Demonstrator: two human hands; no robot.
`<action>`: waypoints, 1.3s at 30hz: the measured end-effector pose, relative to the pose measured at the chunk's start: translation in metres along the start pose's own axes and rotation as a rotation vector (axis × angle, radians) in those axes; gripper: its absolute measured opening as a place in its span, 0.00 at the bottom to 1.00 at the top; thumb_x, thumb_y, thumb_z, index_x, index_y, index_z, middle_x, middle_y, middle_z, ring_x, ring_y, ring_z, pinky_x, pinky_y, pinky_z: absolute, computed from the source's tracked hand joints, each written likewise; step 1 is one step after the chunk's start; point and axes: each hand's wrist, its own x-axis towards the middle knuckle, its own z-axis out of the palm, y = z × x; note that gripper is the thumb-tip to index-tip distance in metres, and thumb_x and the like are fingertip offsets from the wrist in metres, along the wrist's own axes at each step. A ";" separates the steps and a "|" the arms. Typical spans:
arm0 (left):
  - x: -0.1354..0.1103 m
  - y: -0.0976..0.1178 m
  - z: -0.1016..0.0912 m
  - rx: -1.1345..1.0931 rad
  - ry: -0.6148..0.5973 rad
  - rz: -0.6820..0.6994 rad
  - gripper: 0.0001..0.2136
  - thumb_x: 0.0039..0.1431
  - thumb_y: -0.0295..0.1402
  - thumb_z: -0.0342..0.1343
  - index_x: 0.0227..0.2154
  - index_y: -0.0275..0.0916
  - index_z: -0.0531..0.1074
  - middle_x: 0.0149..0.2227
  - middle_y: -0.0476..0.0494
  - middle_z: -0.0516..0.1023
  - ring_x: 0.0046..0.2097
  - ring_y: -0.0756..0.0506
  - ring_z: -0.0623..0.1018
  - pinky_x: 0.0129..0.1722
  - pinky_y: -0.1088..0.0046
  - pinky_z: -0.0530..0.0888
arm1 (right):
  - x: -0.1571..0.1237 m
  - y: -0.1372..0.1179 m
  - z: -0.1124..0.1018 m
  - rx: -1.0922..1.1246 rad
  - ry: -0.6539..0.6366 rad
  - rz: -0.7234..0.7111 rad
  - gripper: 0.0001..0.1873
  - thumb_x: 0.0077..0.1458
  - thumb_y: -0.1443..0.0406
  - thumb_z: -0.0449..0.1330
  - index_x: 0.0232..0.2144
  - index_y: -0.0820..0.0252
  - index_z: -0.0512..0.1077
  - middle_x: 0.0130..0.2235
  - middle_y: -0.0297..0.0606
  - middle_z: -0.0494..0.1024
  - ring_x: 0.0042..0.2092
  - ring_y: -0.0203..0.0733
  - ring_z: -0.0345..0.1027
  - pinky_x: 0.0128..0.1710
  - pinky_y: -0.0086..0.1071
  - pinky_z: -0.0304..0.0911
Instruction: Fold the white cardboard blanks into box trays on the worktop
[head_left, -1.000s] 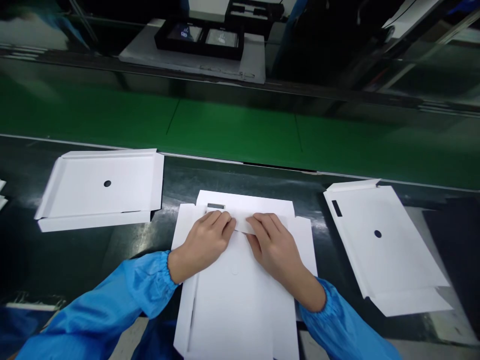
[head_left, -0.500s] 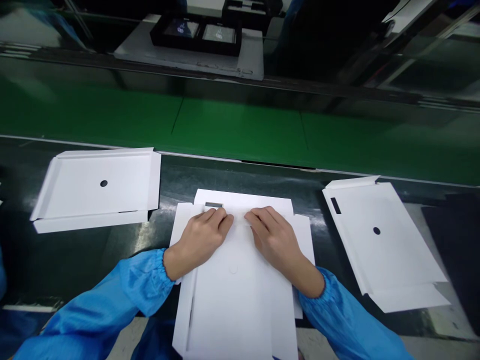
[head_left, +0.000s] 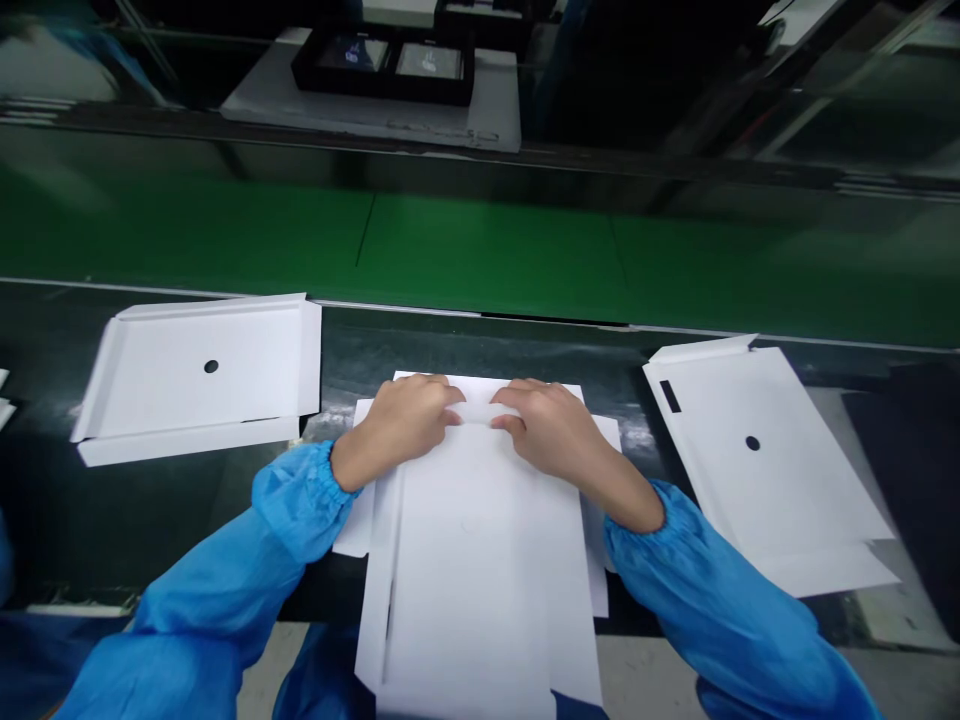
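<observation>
A flat white cardboard box blank lies on the dark worktable straight in front of me. My left hand and my right hand rest on its far end, fingers curled and pinching the far flap between them. The flap's slot is hidden under my fingers. Both wrists come out of blue sleeves.
A part-folded white tray blank with a round hole lies to the left. Another blank with a hole and a slot lies to the right. Beyond the table edge runs a green conveyor belt. A black tray sits on a grey surface behind it.
Both hands have moved forward along the blank to its far edge and curled over the flap, covering the slot that showed before.
</observation>
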 end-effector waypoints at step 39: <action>-0.014 -0.028 -0.007 -0.085 0.183 0.127 0.15 0.61 0.33 0.67 0.51 0.39 0.81 0.63 0.35 0.64 0.62 0.31 0.56 0.62 0.53 0.66 | -0.020 0.025 0.006 0.232 0.374 -0.203 0.06 0.64 0.67 0.65 0.44 0.58 0.74 0.44 0.35 0.77 0.47 0.42 0.68 0.47 0.39 0.57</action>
